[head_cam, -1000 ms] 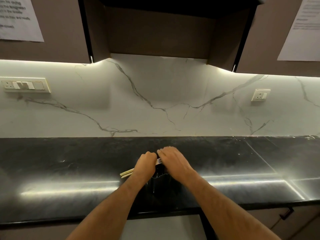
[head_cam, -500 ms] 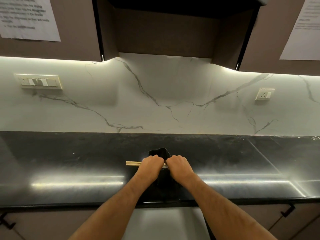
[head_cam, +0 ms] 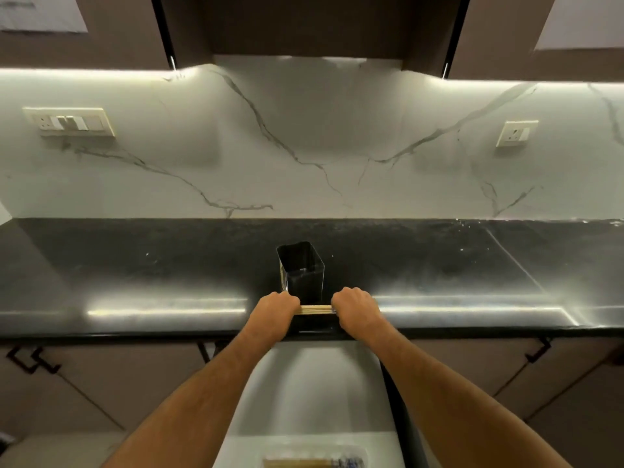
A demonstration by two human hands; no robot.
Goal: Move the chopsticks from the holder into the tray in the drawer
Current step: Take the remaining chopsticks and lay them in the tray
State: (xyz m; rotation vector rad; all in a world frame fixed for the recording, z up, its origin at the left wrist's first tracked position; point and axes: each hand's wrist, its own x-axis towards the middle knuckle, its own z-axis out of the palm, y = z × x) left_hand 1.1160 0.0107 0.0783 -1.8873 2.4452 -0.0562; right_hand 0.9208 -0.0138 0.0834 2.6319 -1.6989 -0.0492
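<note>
1 white marble backsplash (head_cam: 304,136) with grey veins fills the wall, and below it runs 1 black countertop (head_cam: 135,265), glossy under the strip lighting. Dark upper cabinets (head_cam: 101,28) hang above, with 2 sheets of paper (head_cam: 37,11) taped to their doors, 1 at each side. Lower cabinet doors (head_cam: 118,383) show 3 black handles. At the bottom, 1 open white drawer (head_cam: 310,383) sits pulled out between the forearms, and in it 1 clear tray (head_cam: 358,454) holding light wooden sticks, its count impossible to tell. 2 wall plates are mounted on the marble: 1 switch panel (head_cam: 69,121) to the left, 1 socket (head_cam: 516,132) to the right.

1 black holder (head_cam: 302,271) stands upright on the counter, just behind the hands. The left hand (head_cam: 275,309) and right hand (head_cam: 354,309) are both curled into fists around 1 bundle of chopsticks (head_cam: 315,309), held level at the counter's front edge, above the drawer; only the short stretch between the 2 fists shows, so the sticks cannot be counted.
</note>
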